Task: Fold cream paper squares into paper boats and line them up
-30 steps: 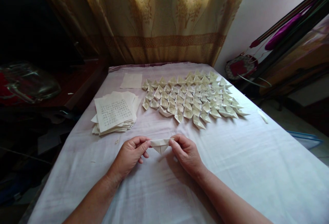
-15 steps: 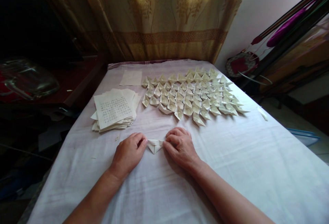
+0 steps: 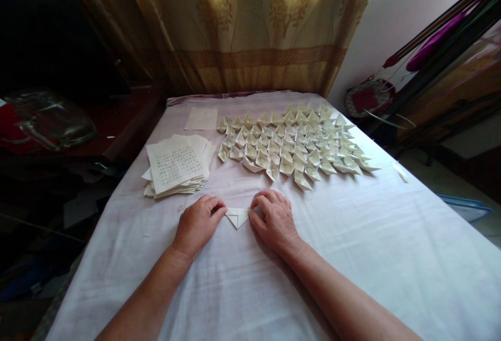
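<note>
A small folded paper piece (image 3: 237,216), cream and triangular, lies on the white cloth (image 3: 352,257) near the front. My left hand (image 3: 199,223) pinches its left corner with curled fingers. My right hand (image 3: 273,220) pinches its right corner, fingers bent and pressing it onto the cloth. Just beyond the hands, several finished folded paper boats (image 3: 297,140) lie in rows. A stack of printed paper sheets (image 3: 176,166) sits to the left of them.
A single loose sheet (image 3: 201,118) lies at the far left of the cloth. A patterned curtain (image 3: 242,28) hangs behind the table. Dark clutter and a clear bag (image 3: 43,124) sit to the left, poles and a frame (image 3: 438,44) to the right.
Both hands lowered the folded piece from above the cloth down onto it. They now press it flat, with the fingers curled closer together.
</note>
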The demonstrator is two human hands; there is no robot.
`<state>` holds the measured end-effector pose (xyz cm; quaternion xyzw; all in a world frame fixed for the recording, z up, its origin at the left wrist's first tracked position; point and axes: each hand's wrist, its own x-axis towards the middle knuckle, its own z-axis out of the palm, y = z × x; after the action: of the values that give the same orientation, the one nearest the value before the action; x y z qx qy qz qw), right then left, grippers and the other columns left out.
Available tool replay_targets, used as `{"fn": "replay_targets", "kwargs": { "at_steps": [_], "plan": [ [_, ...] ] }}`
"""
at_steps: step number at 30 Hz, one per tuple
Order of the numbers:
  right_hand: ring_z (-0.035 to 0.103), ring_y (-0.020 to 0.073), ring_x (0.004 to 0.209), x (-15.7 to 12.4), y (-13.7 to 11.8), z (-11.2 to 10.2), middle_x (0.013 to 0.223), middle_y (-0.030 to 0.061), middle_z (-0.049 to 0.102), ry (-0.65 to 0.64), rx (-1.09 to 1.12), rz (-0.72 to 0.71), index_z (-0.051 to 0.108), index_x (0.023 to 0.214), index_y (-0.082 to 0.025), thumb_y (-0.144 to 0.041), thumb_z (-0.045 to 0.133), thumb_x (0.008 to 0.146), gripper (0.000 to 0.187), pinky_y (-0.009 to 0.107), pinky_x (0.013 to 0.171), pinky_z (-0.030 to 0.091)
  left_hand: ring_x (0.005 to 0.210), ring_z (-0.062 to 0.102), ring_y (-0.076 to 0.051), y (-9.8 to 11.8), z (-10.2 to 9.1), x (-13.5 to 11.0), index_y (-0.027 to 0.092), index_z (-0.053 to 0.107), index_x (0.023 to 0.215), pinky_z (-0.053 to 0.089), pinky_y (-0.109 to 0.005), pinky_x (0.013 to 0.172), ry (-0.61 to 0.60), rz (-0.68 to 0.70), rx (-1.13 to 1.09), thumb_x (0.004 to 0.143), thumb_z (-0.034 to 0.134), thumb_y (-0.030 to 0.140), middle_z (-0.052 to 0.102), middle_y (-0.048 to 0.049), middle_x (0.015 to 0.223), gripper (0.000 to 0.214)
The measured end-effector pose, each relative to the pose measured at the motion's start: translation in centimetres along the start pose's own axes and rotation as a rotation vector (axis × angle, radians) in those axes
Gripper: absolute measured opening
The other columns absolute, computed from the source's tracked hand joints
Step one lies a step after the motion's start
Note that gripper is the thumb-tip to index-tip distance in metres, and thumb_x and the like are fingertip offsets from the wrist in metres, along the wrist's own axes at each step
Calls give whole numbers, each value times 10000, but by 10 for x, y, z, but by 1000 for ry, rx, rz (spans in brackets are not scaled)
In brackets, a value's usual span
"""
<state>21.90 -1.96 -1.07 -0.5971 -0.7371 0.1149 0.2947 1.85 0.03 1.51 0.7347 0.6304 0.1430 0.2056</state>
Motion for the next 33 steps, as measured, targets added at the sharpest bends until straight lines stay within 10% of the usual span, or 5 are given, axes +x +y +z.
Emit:
{"fn": "replay_targets", "kwargs": {
  "at_steps": [33],
  "plan": [
    [555,224,1060,3,-7,0,1082,39,681,-46,-51,29,685,838,-227,-175,609,865,96,375,907,311,933,652,-179,4,-4,-7,238,695,959,436,-259,756,26,123,207,950,540,267,699,-18,1061,158]
  ]
}}
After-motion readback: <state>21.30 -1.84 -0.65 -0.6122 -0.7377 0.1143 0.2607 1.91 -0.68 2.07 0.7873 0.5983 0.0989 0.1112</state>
